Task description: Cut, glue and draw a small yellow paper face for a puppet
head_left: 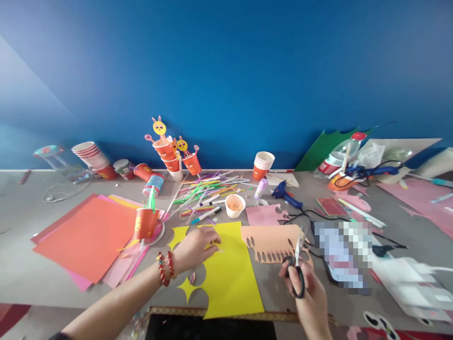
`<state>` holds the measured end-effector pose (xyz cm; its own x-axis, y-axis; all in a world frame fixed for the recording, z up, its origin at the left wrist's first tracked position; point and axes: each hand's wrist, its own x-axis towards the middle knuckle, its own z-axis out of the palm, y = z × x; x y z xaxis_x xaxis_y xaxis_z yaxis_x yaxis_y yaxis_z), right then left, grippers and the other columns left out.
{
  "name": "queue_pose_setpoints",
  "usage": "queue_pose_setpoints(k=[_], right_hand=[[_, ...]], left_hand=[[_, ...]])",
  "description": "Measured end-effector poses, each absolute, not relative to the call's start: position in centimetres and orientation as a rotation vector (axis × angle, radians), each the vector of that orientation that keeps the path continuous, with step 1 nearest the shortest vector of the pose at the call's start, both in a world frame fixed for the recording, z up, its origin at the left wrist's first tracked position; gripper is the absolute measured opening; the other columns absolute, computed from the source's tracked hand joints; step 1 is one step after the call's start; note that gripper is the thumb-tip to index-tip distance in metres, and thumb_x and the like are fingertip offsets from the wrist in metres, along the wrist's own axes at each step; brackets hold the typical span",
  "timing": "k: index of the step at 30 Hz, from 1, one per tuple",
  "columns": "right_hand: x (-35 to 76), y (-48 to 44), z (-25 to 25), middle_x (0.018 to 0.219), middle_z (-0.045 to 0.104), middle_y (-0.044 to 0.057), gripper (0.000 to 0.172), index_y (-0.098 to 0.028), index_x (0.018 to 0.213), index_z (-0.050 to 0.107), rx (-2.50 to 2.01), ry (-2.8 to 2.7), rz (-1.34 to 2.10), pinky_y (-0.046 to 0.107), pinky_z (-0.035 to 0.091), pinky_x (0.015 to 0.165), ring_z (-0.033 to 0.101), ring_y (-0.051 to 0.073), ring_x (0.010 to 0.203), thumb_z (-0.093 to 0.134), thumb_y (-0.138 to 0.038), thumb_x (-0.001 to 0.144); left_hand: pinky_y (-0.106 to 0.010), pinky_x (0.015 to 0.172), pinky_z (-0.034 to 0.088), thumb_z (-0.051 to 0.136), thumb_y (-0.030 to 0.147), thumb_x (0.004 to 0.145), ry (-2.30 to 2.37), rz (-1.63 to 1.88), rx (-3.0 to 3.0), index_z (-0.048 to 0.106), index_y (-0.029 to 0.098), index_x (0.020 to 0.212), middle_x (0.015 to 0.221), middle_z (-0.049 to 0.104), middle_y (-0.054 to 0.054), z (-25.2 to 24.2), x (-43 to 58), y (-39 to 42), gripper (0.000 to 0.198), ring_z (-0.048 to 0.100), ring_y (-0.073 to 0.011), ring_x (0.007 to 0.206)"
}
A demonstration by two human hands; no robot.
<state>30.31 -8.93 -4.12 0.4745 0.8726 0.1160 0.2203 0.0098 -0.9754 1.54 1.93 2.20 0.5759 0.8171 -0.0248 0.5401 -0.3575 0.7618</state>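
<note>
My right hand (307,288) grips a pair of scissors (299,264) by its black handles, the blades pointing up and away from me. Over the left part of a yellow sheet (233,269), my left hand (198,248) has its fingers curled together; whether something small sits between them I cannot make out. Rounded pieces are cut from the sheet's left side. A star-shaped yellow scrap (187,289) lies below my left wrist. Past the sheet's right edge rests a peach-coloured sheet (272,236) with a row of small leaf-shaped holes, partly behind the scissors.
A white tub (235,206) stands beyond the yellow sheet, near scattered coloured sticks (205,191). At left, a red paper cup (146,224) stands by stacked coloured paper (85,238). A blue glue gun (287,194) and its cable lie at right, near a phone (339,255).
</note>
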Motion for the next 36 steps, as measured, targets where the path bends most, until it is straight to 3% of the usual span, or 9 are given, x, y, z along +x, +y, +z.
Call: queue_pose_setpoints(k=[5,10,16,21,26,30,36], right_hand=[[28.5,-8.0,-2.5,0.062,0.063,0.002,0.035,-0.02,0.071,0.063,-1.408,-1.161,0.78,0.024,0.044,0.048,0.049,0.014,0.049,0.068,-0.052,0.084],[27.1,-7.2,-1.3,0.063,0.061,0.002,0.029,-0.021,0.069,0.062,-1.307,-1.281,0.896,0.026,0.049,0.053,0.054,0.016,0.053,0.074,-0.045,0.08],[26.3,-6.5,-1.0,0.063,0.058,0.001,0.034,-0.02,0.07,0.06,-1.342,-1.39,0.963,0.025,0.045,0.052,0.054,0.017,0.055,0.076,-0.049,0.078],[25.0,-5.7,-0.8,0.063,0.061,0.001,0.035,-0.019,0.07,0.061,-1.341,-1.359,1.134,0.025,0.044,0.054,0.057,0.017,0.058,0.08,-0.049,0.073],[22.9,-5.4,0.1,0.066,0.062,-0.002,0.036,-0.018,0.079,0.065,-1.272,-1.126,1.386,0.021,0.038,0.044,0.05,0.011,0.051,0.087,-0.043,0.066],[20.8,-5.6,1.4,0.07,0.062,-0.002,0.037,-0.017,0.081,0.063,-1.143,-0.964,1.521,0.019,0.033,0.04,0.041,0.006,0.045,0.089,-0.038,0.064],[19.0,-5.9,0.8,0.059,0.054,-0.007,0.045,-0.019,0.078,0.058,-1.047,-0.889,1.6,0.018,0.033,0.034,0.037,0.004,0.038,0.091,-0.042,0.058]], left_hand=[[-0.039,0.09,0.047,0.058,0.018,0.091,1.175,0.255,2.435,0.065,0.019,0.098,0.103,0.064,-0.007,1.0,2.4,0.7,0.01,0.057,-0.0259,0.103],[-0.039,0.089,0.047,0.054,0.014,0.093,1.187,0.178,2.504,0.063,0.018,0.093,0.101,0.064,-0.008,0.3,3.6,0.9,0.011,0.057,-0.025,0.099],[-0.038,0.084,0.047,0.051,0.009,0.092,1.146,0.184,2.544,0.061,0.017,0.088,0.097,0.064,-0.009,0.0,3.6,0.9,0.013,0.058,-0.0245,0.092],[-0.033,0.079,0.046,0.048,0.008,0.092,1.057,0.282,2.546,0.06,0.019,0.086,0.087,0.066,-0.006,0.3,3.2,0.2,0.017,0.059,-0.0217,0.085],[-0.041,0.091,0.046,0.042,0.015,0.098,0.814,0.747,2.479,0.064,0.019,0.104,0.101,0.071,-0.014,1.3,1.5,-1.0,0.024,0.061,-0.0253,0.097],[-0.046,0.099,0.046,0.05,0.017,0.095,0.633,0.98,2.401,0.07,0.026,0.111,0.103,0.075,-0.011,1.9,0.0,-1.7,0.027,0.065,-0.0264,0.102],[-0.045,0.101,0.049,0.062,0.025,0.092,0.597,1.034,2.29,0.076,0.03,0.106,0.098,0.079,-0.008,1.6,-0.9,-2.6,0.021,0.072,-0.0263,0.096]])
